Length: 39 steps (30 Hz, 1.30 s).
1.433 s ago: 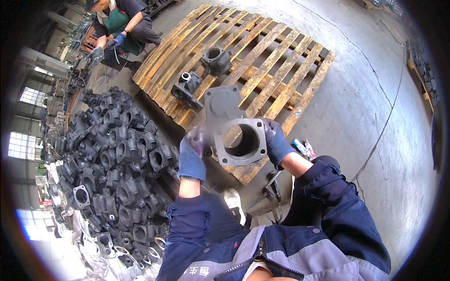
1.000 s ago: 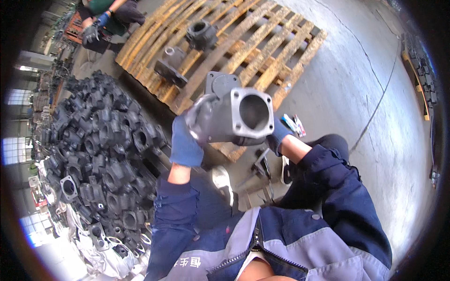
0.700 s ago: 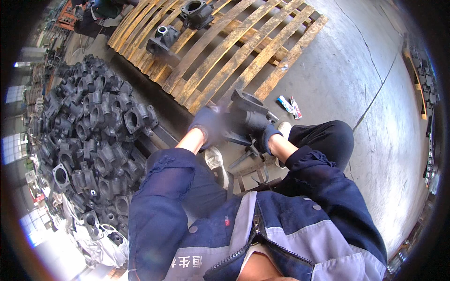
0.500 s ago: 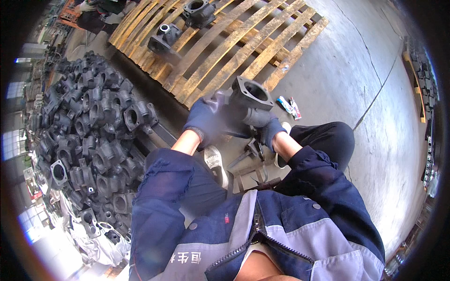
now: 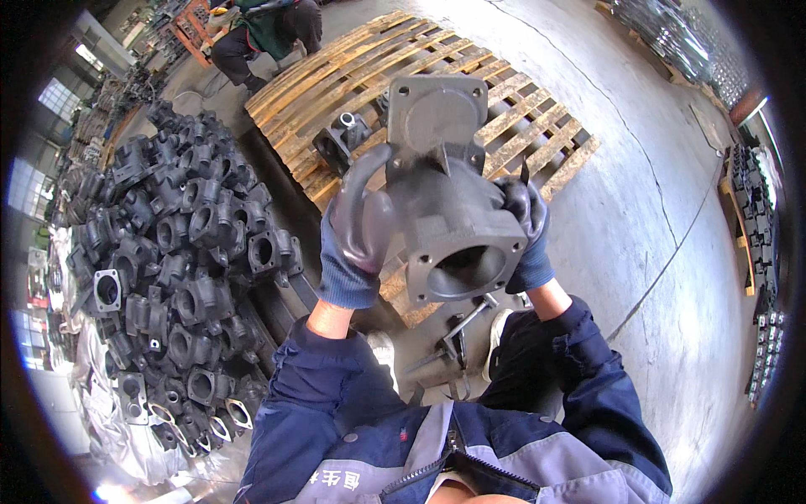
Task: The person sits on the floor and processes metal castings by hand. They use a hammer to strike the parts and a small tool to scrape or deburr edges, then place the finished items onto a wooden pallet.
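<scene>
Between my gloved hands, a dark grey flanged metal casting is raised close to the camera. One square flange with corner holes points up and away; another, with a round bore, faces toward me. My left hand presses against the casting's left side, thumb and fingers curved along it. On the right side, my right hand grips the body with its fingers bent around an edge. Beyond it, a smaller-looking dark casting rests on the wooden pallet. Below, a metal tool or stand lies between my feet, its kind unclear.
A large heap of similar dark castings fills the floor at my left. Another person sits beyond the pallet at the far left. Stacked dark parts line the far right. White sheeting lies by the heap.
Both hands have lifted the casting up nearer the camera and turned it, so its bore now faces me. My view has tilted upward, bringing more of the other person into sight.
</scene>
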Tool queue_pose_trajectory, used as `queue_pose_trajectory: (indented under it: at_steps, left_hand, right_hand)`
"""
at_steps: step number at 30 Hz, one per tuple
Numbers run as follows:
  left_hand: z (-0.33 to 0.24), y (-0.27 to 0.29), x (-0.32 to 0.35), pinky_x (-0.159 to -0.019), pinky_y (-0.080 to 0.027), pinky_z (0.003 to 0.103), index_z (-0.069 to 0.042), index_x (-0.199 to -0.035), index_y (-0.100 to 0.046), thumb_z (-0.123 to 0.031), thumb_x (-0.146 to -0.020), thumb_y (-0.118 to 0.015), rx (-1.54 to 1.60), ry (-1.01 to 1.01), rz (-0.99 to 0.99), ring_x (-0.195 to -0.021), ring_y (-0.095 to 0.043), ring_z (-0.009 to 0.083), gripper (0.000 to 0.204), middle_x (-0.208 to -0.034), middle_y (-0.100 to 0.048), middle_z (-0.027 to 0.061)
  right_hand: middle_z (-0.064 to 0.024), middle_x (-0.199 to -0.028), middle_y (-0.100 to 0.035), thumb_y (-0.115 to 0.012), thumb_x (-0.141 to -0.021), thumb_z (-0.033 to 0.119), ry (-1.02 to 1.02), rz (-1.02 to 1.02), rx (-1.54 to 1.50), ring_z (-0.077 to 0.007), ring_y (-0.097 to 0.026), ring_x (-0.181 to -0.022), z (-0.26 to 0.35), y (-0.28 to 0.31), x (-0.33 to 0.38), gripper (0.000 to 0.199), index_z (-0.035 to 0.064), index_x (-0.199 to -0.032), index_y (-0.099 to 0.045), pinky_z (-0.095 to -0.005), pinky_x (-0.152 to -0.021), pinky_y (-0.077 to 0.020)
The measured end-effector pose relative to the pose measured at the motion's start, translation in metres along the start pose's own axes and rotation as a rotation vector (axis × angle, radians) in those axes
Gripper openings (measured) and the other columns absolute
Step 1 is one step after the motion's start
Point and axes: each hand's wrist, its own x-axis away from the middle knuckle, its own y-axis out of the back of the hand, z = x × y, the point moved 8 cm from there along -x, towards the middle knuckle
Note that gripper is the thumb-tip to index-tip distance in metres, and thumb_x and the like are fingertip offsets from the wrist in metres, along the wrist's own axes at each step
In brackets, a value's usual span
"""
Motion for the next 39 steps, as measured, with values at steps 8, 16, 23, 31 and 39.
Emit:
queue_pose_trajectory:
  at_steps: [8, 16, 23, 31, 39]
  left_hand:
    - [0.019, -0.006, 0.008, -0.105, -0.037, 0.037, 0.001, -0.133, -0.049, -0.042, -0.099, -0.043, -0.010, -0.003, 0.074, -0.124, -0.050, 0.0291, 0.054, -0.133, -0.053, 0.0173]
    - [0.055, -0.019, 0.015, -0.090, -0.047, 0.030, 0.001, -0.134, -0.048, -0.012, -0.097, -0.048, -0.064, 0.025, 0.113, -0.107, -0.058, 0.0168, 0.040, -0.127, -0.058, 0.0114]
    - [0.086, -0.034, 0.022, -0.098, -0.044, 0.034, 0.000, -0.128, -0.053, -0.023, -0.101, -0.040, 0.208, 0.218, 0.084, -0.117, -0.056, 0.0229, 0.038, -0.128, -0.059, 0.0152]
    - [0.077, -0.037, 0.032, -0.083, -0.048, 0.027, 0.002, -0.111, -0.065, -0.030, -0.100, -0.051, 0.323, 0.418, 0.111, -0.090, -0.059, 0.0102, 0.037, -0.098, -0.068, 0.0050]
    - [0.122, -0.026, 0.078, -0.077, -0.047, 0.028, 0.002, -0.102, -0.067, -0.029, -0.099, -0.051, 0.142, 0.724, 0.197, -0.082, -0.057, 0.0100, 0.035, -0.086, -0.067, 0.0037]
  right_hand:
    - [-0.0081, -0.062, -0.052, -0.048, -0.095, 0.026, -0.140, -0.014, 0.018, -0.0184, -0.055, -0.057, -0.018, -0.010, 0.013, 0.031, 0.0012, -0.077, -0.054, -0.0327, -0.055, -0.0431]
    - [-0.0105, -0.062, -0.060, -0.051, -0.095, 0.027, -0.191, 0.008, 0.120, -0.0178, -0.060, -0.058, -0.013, -0.002, 0.007, 0.034, 0.0007, -0.074, -0.058, -0.0319, -0.055, -0.0450]
    - [-0.0003, -0.067, -0.060, -0.054, -0.095, 0.034, -0.304, -0.035, -0.111, -0.0066, -0.051, -0.056, -0.032, -0.001, 0.010, 0.037, 0.0019, -0.078, -0.063, -0.0242, -0.052, -0.0404]
    - [-0.0012, -0.072, -0.060, -0.050, -0.096, 0.037, -0.574, -0.012, -0.252, -0.0083, -0.054, -0.059, -0.069, -0.005, 0.038, 0.039, 0.0020, -0.090, -0.065, -0.0247, -0.054, -0.0437]
    - [-0.0020, -0.080, -0.063, -0.046, -0.099, 0.029, -0.987, -0.001, -0.557, -0.0119, -0.058, -0.060, -0.131, -0.055, 0.108, 0.032, 0.0029, -0.101, -0.065, -0.0277, -0.050, -0.0457]
